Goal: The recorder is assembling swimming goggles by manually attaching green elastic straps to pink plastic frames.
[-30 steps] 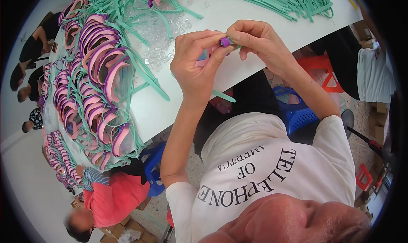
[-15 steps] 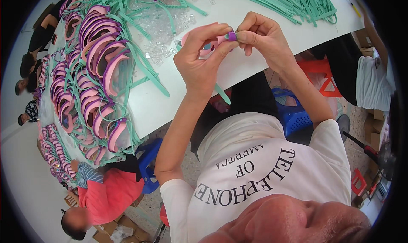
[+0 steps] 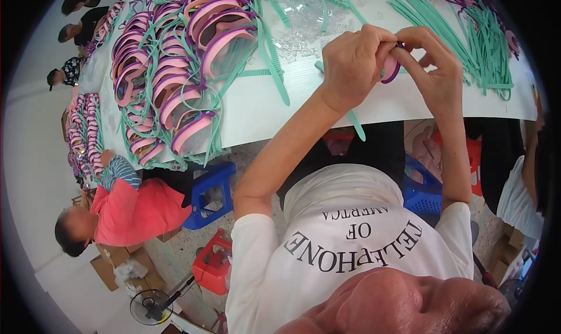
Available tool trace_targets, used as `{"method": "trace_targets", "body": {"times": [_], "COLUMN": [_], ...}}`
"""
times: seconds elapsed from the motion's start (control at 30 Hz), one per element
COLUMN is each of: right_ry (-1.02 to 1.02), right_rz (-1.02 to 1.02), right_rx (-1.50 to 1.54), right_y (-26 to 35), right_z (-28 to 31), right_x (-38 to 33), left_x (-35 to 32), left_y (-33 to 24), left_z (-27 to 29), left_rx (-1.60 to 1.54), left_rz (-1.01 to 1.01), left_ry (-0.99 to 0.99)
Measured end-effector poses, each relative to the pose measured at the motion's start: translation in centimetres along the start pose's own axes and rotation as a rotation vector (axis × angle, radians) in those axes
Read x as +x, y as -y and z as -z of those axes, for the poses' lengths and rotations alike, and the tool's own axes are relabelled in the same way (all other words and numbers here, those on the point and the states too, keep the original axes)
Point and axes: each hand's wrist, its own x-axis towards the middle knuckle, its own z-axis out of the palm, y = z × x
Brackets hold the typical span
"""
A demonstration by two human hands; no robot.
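Over the table's near edge, a pair of pink and purple swim goggles [image 3: 390, 70] is gripped between my two hands, mostly covered by fingers. My left hand [image 3: 355, 64] is closed round its left part, thumb and forefinger pinched at the top. With thumb and forefinger, my right hand [image 3: 433, 64] pinches its purple edge from the other side. A teal strap end [image 3: 356, 126] hangs below my left wrist, past the table edge. What the fingertips press on cannot be made out.
Rows of assembled goggles [image 3: 222, 39] with teal straps cover the white table [image 3: 257, 115] at left. Small clear buckles [image 3: 301, 45] lie beyond my hands, and loose teal straps [image 3: 488, 54] at right. A co-worker in a red top [image 3: 143, 214] sits at left, near a blue stool [image 3: 211, 197].
The view has swung, so table and hands sit differently in it. The goggles have been turned in my hands; the purple piece between my fingertips no longer shows, and a curved pink and purple edge does.
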Motion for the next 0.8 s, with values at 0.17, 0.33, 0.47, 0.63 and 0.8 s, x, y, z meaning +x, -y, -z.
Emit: {"method": "trace_targets", "body": {"times": [0.17,0.33,0.47,0.63,0.8], "right_ry": [-0.033,-0.112,-0.25,-0.273,-0.415], "right_rz": [0.172,0.295,0.502,0.538,0.447], "right_rx": [-0.138,-0.177,0.158,0.193,0.21], "right_y": [0.0,-3.7,-3.0,-2.1,-3.2], "right_z": [0.1,0.6,-1.6,-3.2,-2.6], "right_x": [1.7,2.5,2.4,2.0,1.9], "left_x": [1.8,6.1,4.8,2.3,1.7], "left_y": [-0.1,-0.7,3.5,-0.1,-1.3], "left_z": [0.6,4.9,6.9,5.0,2.8], "left_rx": [0.158,0.223,-0.488,-1.356,-1.15], "left_rz": [-0.02,0.204,0.677,1.03,1.019], "left_ry": [0.086,0.159,0.756,0.588,0.405]}}
